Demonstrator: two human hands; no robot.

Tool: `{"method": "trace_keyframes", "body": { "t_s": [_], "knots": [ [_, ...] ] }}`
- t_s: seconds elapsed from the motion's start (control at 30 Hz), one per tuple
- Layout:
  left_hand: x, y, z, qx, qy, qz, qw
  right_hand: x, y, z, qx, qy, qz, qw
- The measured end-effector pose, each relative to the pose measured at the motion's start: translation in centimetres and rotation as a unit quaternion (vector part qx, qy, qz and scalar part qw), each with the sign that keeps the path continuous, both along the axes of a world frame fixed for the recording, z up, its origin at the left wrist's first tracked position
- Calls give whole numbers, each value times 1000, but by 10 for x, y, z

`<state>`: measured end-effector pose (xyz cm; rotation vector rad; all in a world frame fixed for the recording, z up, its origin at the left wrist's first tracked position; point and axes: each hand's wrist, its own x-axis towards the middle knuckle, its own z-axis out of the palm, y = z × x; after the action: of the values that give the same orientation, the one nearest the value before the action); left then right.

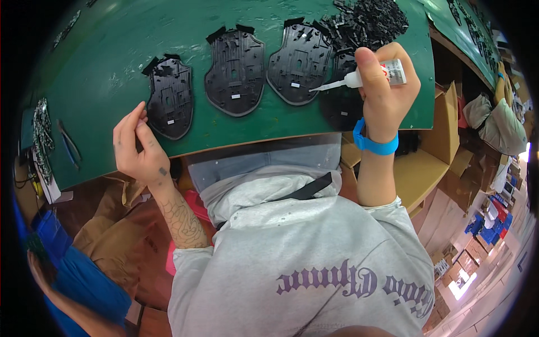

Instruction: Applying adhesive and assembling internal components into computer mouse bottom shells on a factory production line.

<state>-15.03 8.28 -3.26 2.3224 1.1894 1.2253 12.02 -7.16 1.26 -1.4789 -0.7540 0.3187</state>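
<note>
My right hand (387, 90) is wrapped round a small white glue bottle (397, 72). Its long thin nozzle points left, and the tip is over the lower right edge of a black plastic shell (297, 62); I cannot tell whether they touch. A similar shell (234, 70) lies to the left of that one. My left hand (137, 145) is open and holds nothing, its fingertips beside the left edge of the leftmost shell (171, 95). Another dark shell (342, 109) sits partly hidden behind my right hand. Each shell carries a small white label.
A heap of small black parts (368, 25) covers the table's far right. Pliers (68, 143) and a pile of small metallic parts (42, 132) lie at the left end of the green table (118, 73). Cardboard boxes (441, 129) stand at right. Another person's arm (73, 303) shows lower left.
</note>
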Motion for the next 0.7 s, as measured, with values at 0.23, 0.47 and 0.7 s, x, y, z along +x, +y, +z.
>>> {"method": "trace_keyframes", "body": {
  "t_s": [0.23,0.47,0.7],
  "knots": [
    [0,1,1,19,-6,-8,1000,-1,9,0,-24,-18,4,1000],
    [0,1,1,21,-2,-8,1000,-1,12,-2,-42,-53,22,997],
    [-2,2,0,21,-3,-10,1000,-2,14,-2,-39,-67,-4,997]
  ]
}}
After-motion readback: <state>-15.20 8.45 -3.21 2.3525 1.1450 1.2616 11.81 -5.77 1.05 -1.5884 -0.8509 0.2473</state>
